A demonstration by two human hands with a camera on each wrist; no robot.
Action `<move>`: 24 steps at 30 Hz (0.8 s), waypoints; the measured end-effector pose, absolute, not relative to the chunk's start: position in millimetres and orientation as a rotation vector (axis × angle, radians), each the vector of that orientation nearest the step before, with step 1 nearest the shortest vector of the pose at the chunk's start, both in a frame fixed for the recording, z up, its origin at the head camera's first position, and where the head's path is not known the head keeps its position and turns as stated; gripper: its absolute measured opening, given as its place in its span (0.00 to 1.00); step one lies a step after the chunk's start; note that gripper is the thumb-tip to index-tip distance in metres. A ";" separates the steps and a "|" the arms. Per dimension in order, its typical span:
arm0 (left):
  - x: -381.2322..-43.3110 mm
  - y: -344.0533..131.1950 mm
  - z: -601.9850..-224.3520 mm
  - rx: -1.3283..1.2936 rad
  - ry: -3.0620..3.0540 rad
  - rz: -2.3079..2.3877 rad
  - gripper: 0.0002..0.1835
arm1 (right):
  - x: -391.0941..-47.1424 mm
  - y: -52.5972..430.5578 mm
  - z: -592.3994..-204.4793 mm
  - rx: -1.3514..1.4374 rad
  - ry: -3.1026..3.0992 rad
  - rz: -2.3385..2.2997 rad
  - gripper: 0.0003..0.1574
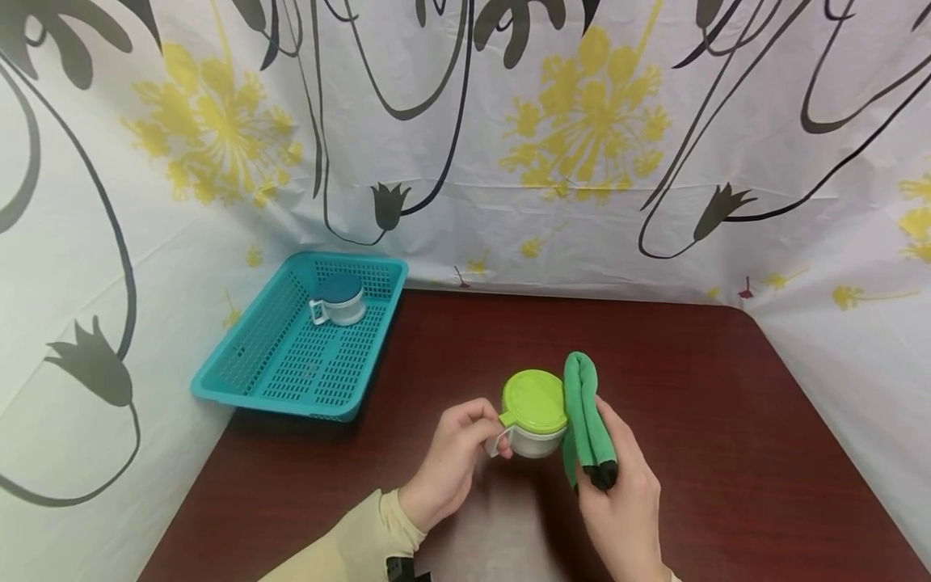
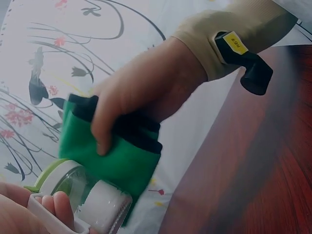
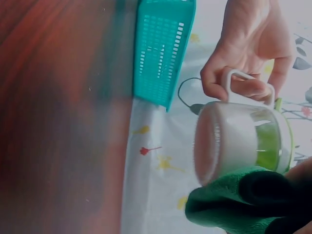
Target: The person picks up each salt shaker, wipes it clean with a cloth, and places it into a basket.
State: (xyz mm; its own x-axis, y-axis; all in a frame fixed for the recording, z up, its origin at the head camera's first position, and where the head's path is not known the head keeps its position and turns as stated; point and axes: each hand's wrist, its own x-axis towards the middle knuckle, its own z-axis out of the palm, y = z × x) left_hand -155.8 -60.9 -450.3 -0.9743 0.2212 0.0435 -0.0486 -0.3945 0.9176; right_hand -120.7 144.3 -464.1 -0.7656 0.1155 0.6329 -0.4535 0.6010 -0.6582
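Observation:
My left hand (image 1: pixel 457 457) grips the white handle of a clear seasoning jar (image 1: pixel 534 440) with a lime-green lid (image 1: pixel 534 402). White contents show through its wall in the left wrist view. My right hand (image 1: pixel 624 493) holds a folded green cloth (image 1: pixel 585 412) with dark edging, thumb on one side and fingers on the other. The cloth lies against the jar's right side. In the right wrist view the jar (image 3: pixel 234 141) is seen from below, held above the table, with the cloth (image 3: pixel 229 200) against its wall.
A turquoise perforated basket (image 1: pixel 291 396) stands at the table's back left. Inside it sits a similar jar with a blue lid (image 1: pixel 340 288). The dark red table (image 1: pixel 727 420) meets a flower-printed curtain (image 1: pixel 451 162) at the back and sides.

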 end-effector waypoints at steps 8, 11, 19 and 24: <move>-155.5 -62.2 -448.6 0.258 1.637 2.471 0.10 | -123.5 147.6 -474.3 -0.023 -2.359 1.331 0.51; -155.5 -62.3 -449.4 0.250 1.636 2.468 0.10 | -124.2 147.9 -474.8 -0.034 -2.353 1.372 0.49; -155.8 -62.6 -451.9 0.237 1.650 2.441 0.09 | -124.4 148.0 -471.8 -0.036 -2.328 1.439 0.44; -155.9 -63.0 -452.7 0.241 1.652 2.425 0.09 | -124.8 150.2 -469.5 -0.039 -2.335 1.435 0.43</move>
State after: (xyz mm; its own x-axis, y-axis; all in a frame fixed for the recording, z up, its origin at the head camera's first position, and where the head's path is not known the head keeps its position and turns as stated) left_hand -155.9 -63.0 -452.7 -0.9674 0.2522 0.0239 -0.0701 -0.3570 0.9315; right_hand -124.8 150.2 -469.5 -0.9205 0.2273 0.3178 -0.1808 0.4732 -0.8622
